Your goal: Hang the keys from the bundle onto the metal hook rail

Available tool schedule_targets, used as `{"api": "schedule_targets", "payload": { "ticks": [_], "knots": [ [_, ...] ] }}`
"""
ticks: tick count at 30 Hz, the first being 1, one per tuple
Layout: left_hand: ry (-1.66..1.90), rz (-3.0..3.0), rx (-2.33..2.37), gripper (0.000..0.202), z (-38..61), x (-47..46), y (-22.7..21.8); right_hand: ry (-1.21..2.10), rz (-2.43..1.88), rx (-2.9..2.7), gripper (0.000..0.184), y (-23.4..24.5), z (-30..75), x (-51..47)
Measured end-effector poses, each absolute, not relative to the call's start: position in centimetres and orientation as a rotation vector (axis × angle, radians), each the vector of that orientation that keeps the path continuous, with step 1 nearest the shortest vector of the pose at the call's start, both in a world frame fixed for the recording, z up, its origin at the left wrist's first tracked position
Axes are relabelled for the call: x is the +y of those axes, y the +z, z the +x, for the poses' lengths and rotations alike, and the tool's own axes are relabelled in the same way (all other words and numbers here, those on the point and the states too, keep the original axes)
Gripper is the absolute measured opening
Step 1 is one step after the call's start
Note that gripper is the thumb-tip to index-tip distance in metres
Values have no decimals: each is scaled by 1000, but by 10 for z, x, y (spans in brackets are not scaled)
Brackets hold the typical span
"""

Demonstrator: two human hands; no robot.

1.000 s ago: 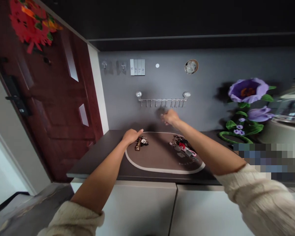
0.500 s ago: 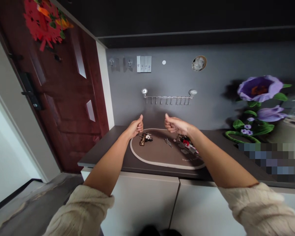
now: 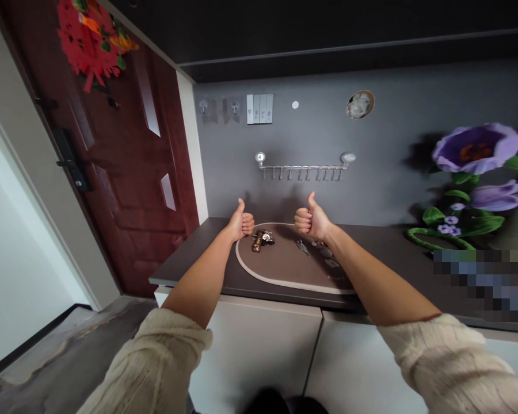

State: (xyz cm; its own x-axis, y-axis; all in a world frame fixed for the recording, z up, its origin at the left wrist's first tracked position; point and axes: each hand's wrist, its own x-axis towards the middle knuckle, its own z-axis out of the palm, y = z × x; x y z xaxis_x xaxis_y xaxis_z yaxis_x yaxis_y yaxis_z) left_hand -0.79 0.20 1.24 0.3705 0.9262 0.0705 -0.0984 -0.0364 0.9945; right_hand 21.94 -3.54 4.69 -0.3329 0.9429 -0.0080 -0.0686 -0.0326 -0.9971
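Note:
Both hands are raised over the counter with thumbs pointing up and the other fingers curled into fists. My left hand (image 3: 241,222) holds nothing and is above the left end of an oval brown mat (image 3: 280,267) with a pale rim. Closest to it on the mat lies a bunch of keys (image 3: 262,239) with a brown fob. My right hand (image 3: 312,219), also closed on nothing, hovers over the mat's right half. Just below it is a small set of silver keys (image 3: 303,247). My right forearm hides part of the mat's right end.
On the grey wall hangs a metal rail with several hooks (image 3: 302,168). Two clear hooks and a pale panel (image 3: 259,109) sit above. Purple artificial flowers (image 3: 475,150) stand right on the dark counter (image 3: 384,253). A dark red door (image 3: 142,218) is at left; a dark cabinet (image 3: 328,29) overhangs.
Both thumbs now point more plainly upward, and my right hand has turned to show its curled fingers. The view has shifted slightly left; my right forearm now covers the red item on the mat.

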Motion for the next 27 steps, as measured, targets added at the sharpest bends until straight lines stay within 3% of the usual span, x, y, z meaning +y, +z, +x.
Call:
{"api": "schedule_targets", "payload": {
  "ticks": [4,9,19,27],
  "knots": [
    [1182,1456,1113,50,-3,7,7,1395,-1084,-1369,45,49,199,-27],
    [1212,1764,1419,14,0,13,-5,1139,-1293,-1354,3,34,171,-13],
    [985,2074,1336,17,0,31,-23,665,-1414,-1821,8,-11,163,10],
    [933,2113,1365,11,4,41,-30,458,-1471,-1947,12,-15,165,13]
  ]
}}
